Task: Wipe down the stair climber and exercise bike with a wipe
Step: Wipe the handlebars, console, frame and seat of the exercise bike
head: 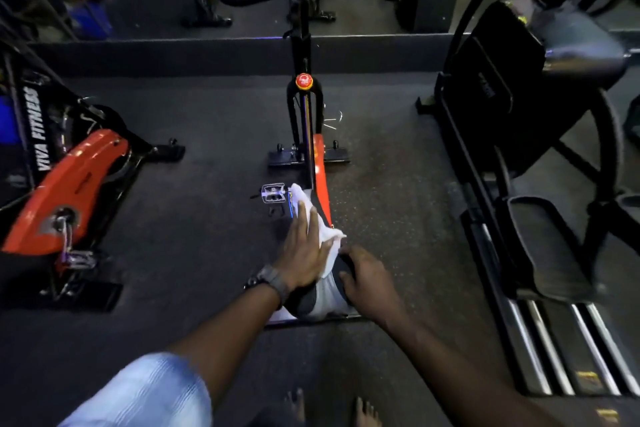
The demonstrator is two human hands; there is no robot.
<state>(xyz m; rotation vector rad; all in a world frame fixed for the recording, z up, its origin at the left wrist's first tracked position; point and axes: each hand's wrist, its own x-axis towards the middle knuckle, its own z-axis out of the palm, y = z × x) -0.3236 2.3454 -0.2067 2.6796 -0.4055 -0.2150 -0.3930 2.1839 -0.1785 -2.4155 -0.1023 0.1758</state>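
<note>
One wipe (pixel 313 218) is pressed to the bike (pixel 320 163) by straight left fingers (pixel 304 218); the saddle (pixel 325 291) is gripped by curled right fingers (pixel 349 276).

A dark rubber floor (pixel 214 135) with small light speckles carries everything here. The exercise bike (pixel 313 156) stands in the middle on its front crossbar foot (pixel 308 157). To the left of this bike stands a second red bike (pixel 69 191) (marked "VIVA FITNESS"), also directly on the floor. To the right of it stands the stair climber (pixel 526 184), its black base touching the floor. Near the bike's rear end, two bare feet (pixel 332 409) stand.
</note>
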